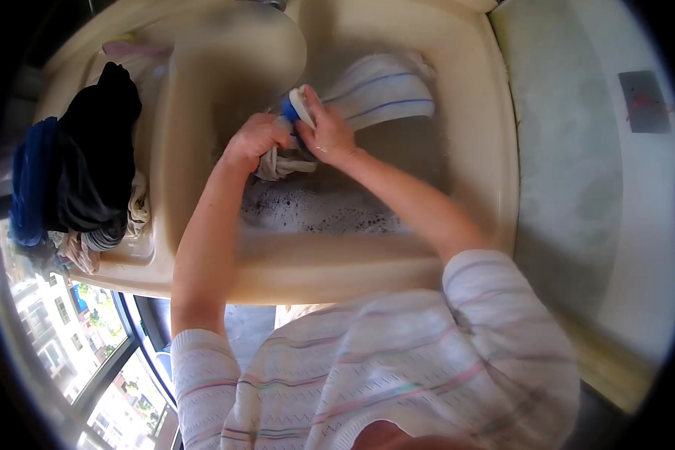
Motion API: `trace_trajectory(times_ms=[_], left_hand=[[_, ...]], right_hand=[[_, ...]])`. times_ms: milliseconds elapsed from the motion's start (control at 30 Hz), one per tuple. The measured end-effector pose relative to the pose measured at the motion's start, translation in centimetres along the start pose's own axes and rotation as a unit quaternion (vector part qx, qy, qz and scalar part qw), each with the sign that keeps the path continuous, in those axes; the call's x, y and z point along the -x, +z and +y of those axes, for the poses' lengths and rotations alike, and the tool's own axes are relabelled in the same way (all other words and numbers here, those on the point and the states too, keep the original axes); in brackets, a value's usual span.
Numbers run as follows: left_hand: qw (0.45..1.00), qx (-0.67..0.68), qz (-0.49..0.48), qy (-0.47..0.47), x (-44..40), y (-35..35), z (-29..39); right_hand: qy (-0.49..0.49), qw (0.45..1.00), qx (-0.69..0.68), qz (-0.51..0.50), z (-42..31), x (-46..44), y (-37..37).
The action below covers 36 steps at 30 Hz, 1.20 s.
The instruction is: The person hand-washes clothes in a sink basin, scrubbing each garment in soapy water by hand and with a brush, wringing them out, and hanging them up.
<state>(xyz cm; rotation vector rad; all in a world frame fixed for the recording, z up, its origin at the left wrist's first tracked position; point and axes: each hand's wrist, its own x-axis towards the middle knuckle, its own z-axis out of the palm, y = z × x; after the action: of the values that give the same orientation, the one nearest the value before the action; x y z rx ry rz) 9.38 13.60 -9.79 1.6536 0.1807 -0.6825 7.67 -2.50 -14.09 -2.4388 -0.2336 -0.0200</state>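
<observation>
Noted striped top (382,360), left hand (259,141) clenching cloth (283,166), right hand (330,135) gripping apparent brush (301,105) inside sink (491,157); judged work unfinished, with garments (97,157) alongside.

Over sudsy water (315,216) in a beige sink (337,276), the left hand (256,139) clutches crumpled cloth (285,166); the right hand (328,136) grasps a blue-and-white object (300,106). Blue-striped fabric (390,90) lies beyond, a black garment (97,157) on the left ledge (127,268).
</observation>
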Motion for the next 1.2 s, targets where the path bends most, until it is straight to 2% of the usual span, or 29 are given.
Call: trace_trajectory(times_ms=[33, 67, 100, 167, 200, 233, 267, 333, 367, 400, 467, 500, 533, 567, 633, 667, 700, 767, 833, 867, 900, 967, 1000, 1067, 1100, 1133, 1167, 1200], left_hand=[[1.0, 0.028, -0.002, -0.005, 0.3, -0.4, 0.4], [0.998, 0.061, -0.008, -0.012, 0.6, -0.6, 0.8], [0.995, 0.098, -0.011, -0.015, 0.9, -0.6, 1.2], [0.993, 0.115, -0.038, -0.007, 1.9, -0.8, 2.4], [0.99, 0.131, -0.052, -0.001, 2.7, -0.8, 3.2], [0.987, 0.147, -0.065, 0.008, 3.2, -0.8, 3.6], [0.993, 0.099, -0.069, 0.012, 2.9, -1.0, 3.2], [0.997, 0.001, -0.076, 0.018, 1.3, -1.4, 1.4], [0.997, 0.006, -0.071, 0.008, 1.0, -1.2, 0.9], [0.998, 0.009, -0.068, -0.003, 0.6, -0.7, 0.4], [0.996, 0.008, -0.086, -0.026, 0.0, 0.0, 0.4], [0.997, -0.024, -0.072, -0.027, -0.3, 0.0, 0.4], [0.997, -0.055, -0.055, -0.028, -0.7, -0.3, 0.3], [0.995, -0.086, -0.035, -0.031, -0.8, -0.6, 0.1], [0.999, 0.031, -0.014, -0.009, 0.7, -1.1, 0.4], [0.996, 0.091, -0.006, 0.002, 1.4, -1.3, 0.8], [0.996, 0.084, -0.027, 0.006, 1.6, -1.3, 1.2], [0.995, 0.074, -0.06, 0.024, 1.9, -1.8, 2.5], [0.993, 0.092, -0.066, 0.019, 3.0, -2.5, 3.7], [0.992, 0.103, -0.07, 0.016, 3.3, -2.6, 4.0], [0.995, 0.069, -0.072, 0.023, 2.9, -2.7, 3.4], [0.996, -0.001, -0.074, 0.039, 0.9, -2.3, 1.1], [0.998, 0.005, -0.052, 0.038, -0.1, -1.7, -0.3], [0.997, -0.003, -0.078, 0.01, 0.5, -1.1, 1.2], [0.995, -0.01, -0.095, -0.005, 0.7, -0.6, 1.7], [0.996, -0.035, -0.084, 0.002, 0.2, -0.5, 1.4], [0.996, -0.06, -0.072, 0.009, -0.2, -0.6, 0.7], [0.995, -0.084, -0.057, 0.014, -0.4, -0.7, 0.3]], right_hand=[[-0.021, 0.996, 0.081, -0.038, 2.2, 0.0, 0.0], [-0.065, 0.99, 0.126, -0.001, 5.2, -0.2, -0.6], [-0.065, 0.99, 0.122, -0.033, 9.0, -1.5, -1.2], [-0.036, 0.968, 0.243, -0.059, 12.9, -2.6, -4.4], [0.046, 0.951, 0.293, -0.083, 11.6, -2.5, -7.4], [0.094, 0.941, 0.322, -0.056, 12.5, -2.4, -8.6], [0.14, 0.926, 0.349, -0.027, 13.3, -2.7, -9.8], [0.215, 0.935, 0.281, -0.025, 14.1, -3.9, -12.1], [0.251, 0.936, 0.246, -0.025, 12.0, -4.5, -13.5], [0.245, 0.956, 0.162, -0.007, 9.7, -4.3, -14.1], [0.106, 0.989, -0.079, 0.068, 4.8, -3.2, -10.5], [0.025, 0.98, -0.191, 0.047, 3.1, -2.6, -7.0], [-0.053, 0.981, -0.175, 0.063, -1.1, -0.9, -4.9], [-0.002, 0.998, -0.069, 0.001, -1.9, 0.4, -1.4], [-0.041, 0.997, 0.033, -0.055, 1.2, 0.2, 0.4], [-0.018, 0.991, 0.096, -0.095, 2.5, -0.4, -1.0], [0.005, 0.977, 0.164, -0.133, 4.6, -1.3, -3.2], [-0.097, 0.957, 0.253, -0.099, 18.0, -4.3, -0.7], [0.066, 0.928, 0.35, -0.104, 14.6, -3.2, -7.9], [0.128, 0.922, 0.35, -0.101, 15.1, -3.3, -9.8], [0.191, 0.913, 0.349, -0.096, 15.1, -3.6, -11.1], [0.219, 0.931, 0.282, -0.079, 11.8, -4.0, -13.6], [0.233, 0.938, 0.246, -0.072, 10.3, -3.8, -14.2], [0.103, 0.987, 0.107, 0.056, 7.1, -2.7, -12.6], [0.164, 0.984, -0.07, 0.005, 2.6, -2.0, -11.6], [0.076, 0.991, -0.097, 0.052, 1.6, -1.3, -7.8], [-0.032, 0.993, -0.1, 0.055, 0.0, -1.0, -4.4], [-0.005, 0.999, -0.05, 0.014, -1.8, -0.5, -1.7]])
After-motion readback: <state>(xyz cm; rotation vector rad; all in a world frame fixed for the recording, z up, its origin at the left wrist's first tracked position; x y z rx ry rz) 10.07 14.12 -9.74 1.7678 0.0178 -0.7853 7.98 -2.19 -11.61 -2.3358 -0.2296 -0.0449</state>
